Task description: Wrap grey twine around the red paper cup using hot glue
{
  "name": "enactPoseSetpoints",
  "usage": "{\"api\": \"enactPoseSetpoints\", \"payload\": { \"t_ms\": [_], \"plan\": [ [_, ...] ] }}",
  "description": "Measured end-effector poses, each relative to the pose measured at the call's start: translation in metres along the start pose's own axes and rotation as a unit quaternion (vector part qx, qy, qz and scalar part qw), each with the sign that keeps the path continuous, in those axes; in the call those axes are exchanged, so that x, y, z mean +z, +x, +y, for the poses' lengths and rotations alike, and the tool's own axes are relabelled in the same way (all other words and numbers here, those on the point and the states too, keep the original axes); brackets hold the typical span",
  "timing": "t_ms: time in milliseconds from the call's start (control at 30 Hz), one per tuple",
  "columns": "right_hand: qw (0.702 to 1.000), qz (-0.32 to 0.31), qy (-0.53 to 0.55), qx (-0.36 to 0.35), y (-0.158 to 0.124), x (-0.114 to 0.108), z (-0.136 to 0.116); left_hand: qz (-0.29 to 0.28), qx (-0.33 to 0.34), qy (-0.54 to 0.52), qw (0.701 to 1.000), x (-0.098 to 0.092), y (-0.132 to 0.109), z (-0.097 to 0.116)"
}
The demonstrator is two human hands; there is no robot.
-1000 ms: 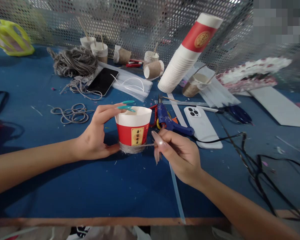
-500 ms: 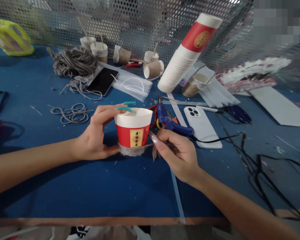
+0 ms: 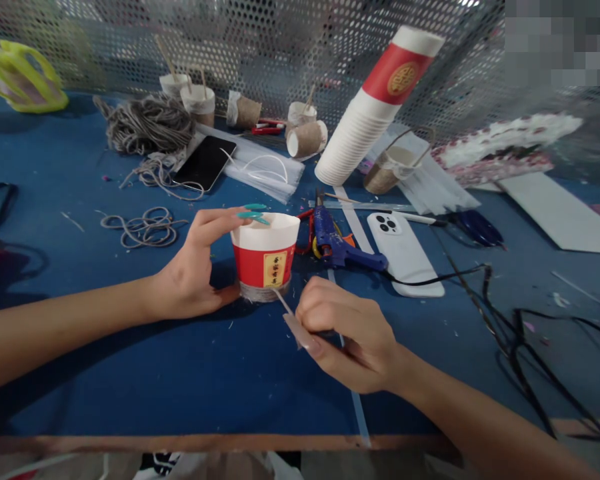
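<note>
A red and white paper cup (image 3: 265,257) stands on the blue table (image 3: 180,373), with grey twine wound round its base. My left hand (image 3: 195,270) grips the cup from the left, fingertips on the rim. My right hand (image 3: 343,333) is closed in front of the cup and pinches the free end of the twine (image 3: 281,301), which runs taut from the cup's base to my fingers.
A blue glue gun (image 3: 336,241) and a white phone (image 3: 405,250) lie right of the cup, black cables (image 3: 505,320) further right. Behind are a tilted cup stack (image 3: 375,107), a twine heap (image 3: 147,123), a black phone (image 3: 206,161) and wrapped cups against the mesh wall.
My right hand has moved from the cup's right side toward me, drawing the twine out in front of the cup. The left hand and the cup stay put.
</note>
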State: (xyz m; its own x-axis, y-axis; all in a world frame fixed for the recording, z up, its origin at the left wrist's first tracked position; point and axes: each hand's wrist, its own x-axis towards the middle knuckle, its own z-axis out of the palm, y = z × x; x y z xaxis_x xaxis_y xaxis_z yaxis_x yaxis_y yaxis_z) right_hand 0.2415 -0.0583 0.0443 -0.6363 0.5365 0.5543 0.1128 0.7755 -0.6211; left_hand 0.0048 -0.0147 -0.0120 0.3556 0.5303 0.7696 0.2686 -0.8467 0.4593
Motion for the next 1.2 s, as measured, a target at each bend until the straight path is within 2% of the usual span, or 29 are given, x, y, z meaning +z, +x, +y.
{"api": "enactPoseSetpoints", "payload": {
  "t_ms": [200, 333, 433, 700, 767, 833, 900, 1000, 1067, 1200],
  "plan": [
    [0.999, -0.001, -0.032, -0.018, -0.001, 0.005, 0.000, -0.010, -0.016, 0.008, 1.000, -0.001, -0.002, -0.001],
    [0.998, 0.003, -0.051, -0.029, -0.001, 0.005, 0.001, 0.005, 0.018, 0.011, 1.000, -0.001, 0.001, -0.001],
    [0.998, 0.023, -0.057, -0.021, -0.001, 0.002, 0.002, 0.002, 0.007, 0.008, 1.000, -0.002, 0.005, 0.002],
    [0.984, 0.085, -0.119, 0.100, -0.002, -0.002, 0.003, -0.008, 0.002, -0.008, 1.000, -0.001, 0.002, 0.002],
    [0.971, 0.131, -0.155, 0.123, -0.004, -0.002, 0.006, -0.017, -0.002, 0.007, 1.000, -0.001, 0.002, 0.001],
    [0.953, 0.205, -0.201, 0.094, -0.006, -0.002, 0.010, -0.030, -0.012, 0.029, 0.999, -0.002, 0.003, 0.002],
    [0.941, 0.239, -0.241, 0.009, -0.005, -0.004, 0.012, -0.043, -0.014, 0.053, 0.998, -0.004, 0.007, 0.004],
    [0.946, 0.169, -0.266, -0.073, -0.003, -0.004, 0.008, -0.061, -0.007, 0.082, 0.995, -0.006, 0.011, 0.007],
    [0.953, 0.136, -0.260, -0.077, -0.002, -0.003, 0.005, -0.067, -0.014, 0.087, 0.994, -0.007, 0.012, 0.008],
    [0.957, 0.134, -0.247, -0.068, -0.004, -0.001, 0.004, -0.073, -0.042, 0.078, 0.993, -0.007, 0.010, 0.008]
  ]
}}
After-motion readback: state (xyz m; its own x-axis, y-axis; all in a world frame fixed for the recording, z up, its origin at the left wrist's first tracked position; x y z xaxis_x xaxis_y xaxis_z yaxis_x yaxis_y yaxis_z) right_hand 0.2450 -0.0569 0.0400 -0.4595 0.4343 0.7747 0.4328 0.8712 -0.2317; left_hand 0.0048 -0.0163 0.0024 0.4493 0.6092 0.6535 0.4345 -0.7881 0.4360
